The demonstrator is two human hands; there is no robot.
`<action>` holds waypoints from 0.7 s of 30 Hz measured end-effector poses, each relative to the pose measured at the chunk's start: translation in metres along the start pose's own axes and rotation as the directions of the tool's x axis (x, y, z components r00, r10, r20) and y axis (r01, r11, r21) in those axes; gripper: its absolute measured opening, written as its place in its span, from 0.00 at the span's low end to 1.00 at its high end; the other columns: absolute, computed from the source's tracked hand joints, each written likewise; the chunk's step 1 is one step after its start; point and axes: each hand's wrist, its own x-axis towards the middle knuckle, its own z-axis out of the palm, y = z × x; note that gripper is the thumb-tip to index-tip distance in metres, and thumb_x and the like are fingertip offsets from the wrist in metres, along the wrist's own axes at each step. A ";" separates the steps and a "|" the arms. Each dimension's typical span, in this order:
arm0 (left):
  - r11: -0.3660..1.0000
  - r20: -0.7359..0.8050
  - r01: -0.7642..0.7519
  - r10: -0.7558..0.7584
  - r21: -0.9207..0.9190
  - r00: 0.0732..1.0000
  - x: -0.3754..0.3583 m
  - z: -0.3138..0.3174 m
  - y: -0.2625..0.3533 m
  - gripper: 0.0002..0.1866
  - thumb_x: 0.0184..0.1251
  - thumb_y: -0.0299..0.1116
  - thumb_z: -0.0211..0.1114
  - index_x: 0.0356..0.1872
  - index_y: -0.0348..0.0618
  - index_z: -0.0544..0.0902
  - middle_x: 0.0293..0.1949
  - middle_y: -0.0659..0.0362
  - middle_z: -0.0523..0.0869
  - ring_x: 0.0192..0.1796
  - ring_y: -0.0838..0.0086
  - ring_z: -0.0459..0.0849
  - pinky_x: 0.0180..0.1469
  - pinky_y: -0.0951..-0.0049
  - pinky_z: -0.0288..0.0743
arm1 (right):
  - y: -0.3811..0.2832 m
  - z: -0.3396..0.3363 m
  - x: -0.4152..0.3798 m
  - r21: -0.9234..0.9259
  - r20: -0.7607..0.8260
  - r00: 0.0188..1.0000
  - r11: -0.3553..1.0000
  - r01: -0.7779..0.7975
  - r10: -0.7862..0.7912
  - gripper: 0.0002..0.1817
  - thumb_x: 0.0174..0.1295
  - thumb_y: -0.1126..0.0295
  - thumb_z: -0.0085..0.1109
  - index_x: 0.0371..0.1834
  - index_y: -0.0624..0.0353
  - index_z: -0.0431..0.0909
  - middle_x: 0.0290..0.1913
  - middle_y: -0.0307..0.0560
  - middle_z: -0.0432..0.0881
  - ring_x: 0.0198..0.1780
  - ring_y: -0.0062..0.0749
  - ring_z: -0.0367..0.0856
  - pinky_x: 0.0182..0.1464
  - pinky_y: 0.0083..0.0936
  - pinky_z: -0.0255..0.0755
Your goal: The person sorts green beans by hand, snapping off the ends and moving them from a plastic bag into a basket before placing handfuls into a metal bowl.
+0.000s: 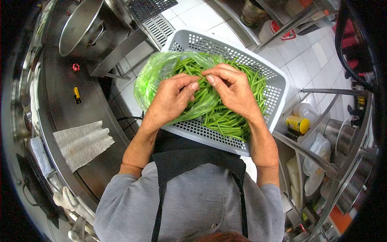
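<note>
A grey perforated plastic basket (279, 76) in front of me holds a heap of green beans (227, 123). Over its left side spreads a clear green plastic bag (150, 78), with more beans inside and beneath it. Above the heap, my left hand (173, 94) and my right hand (234, 88) meet at the fingertips. Thumb and fingers of each are pinched on a green bean, mostly covered by the fingers.
On the left, a steel counter (60, 101) carries a folded towel (84, 143), a yellow-and-black tool (77, 95) and a large metal pot (82, 30). Metal shelving on the right holds a yellow-lidded container (298, 124) and pots. White floor tiles (310, 60) lie beyond the basket.
</note>
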 end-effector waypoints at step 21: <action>0.825 -0.102 -0.192 0.287 0.532 0.952 -0.010 0.001 0.011 0.07 0.63 0.26 0.63 0.39 0.37 0.84 0.31 0.48 0.81 0.36 0.51 0.80 0.40 0.58 0.73 | -0.006 0.014 -0.007 -0.313 0.065 0.972 0.920 0.237 -0.228 0.07 0.57 0.73 0.63 0.38 0.62 0.82 0.33 0.50 0.76 0.36 0.46 0.80 0.37 0.37 0.76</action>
